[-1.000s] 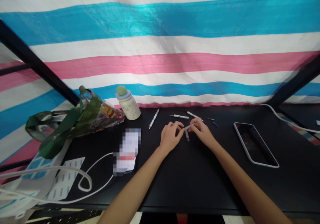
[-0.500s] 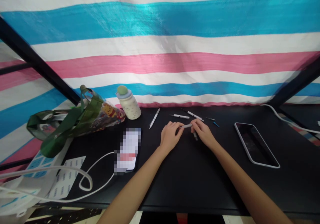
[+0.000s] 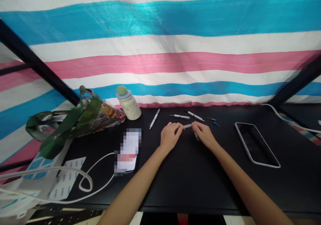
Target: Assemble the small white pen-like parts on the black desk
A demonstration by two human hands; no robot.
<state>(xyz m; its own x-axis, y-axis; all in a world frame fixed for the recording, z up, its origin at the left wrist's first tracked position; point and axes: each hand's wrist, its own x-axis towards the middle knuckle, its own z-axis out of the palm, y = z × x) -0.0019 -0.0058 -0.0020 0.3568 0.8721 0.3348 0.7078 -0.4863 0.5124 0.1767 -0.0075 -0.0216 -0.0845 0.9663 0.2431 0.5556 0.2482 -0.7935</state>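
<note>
Both left hand (image 3: 171,136) and right hand (image 3: 204,134) are pinching a pale tube (image 3: 187,126); the green bag's (image 3: 88,115) lettering is appearing illegibly small.

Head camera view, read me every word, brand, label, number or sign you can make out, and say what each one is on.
No text is clear enough to quote.
Green bag: lettering on its side, too small and blurred.
White printed sheet: repeated small print, unreadable.
Left phone: screen pixelated, unreadable.
Right phone: dark screen, no text visible.
Held pale tube: no lettering visible.
</note>
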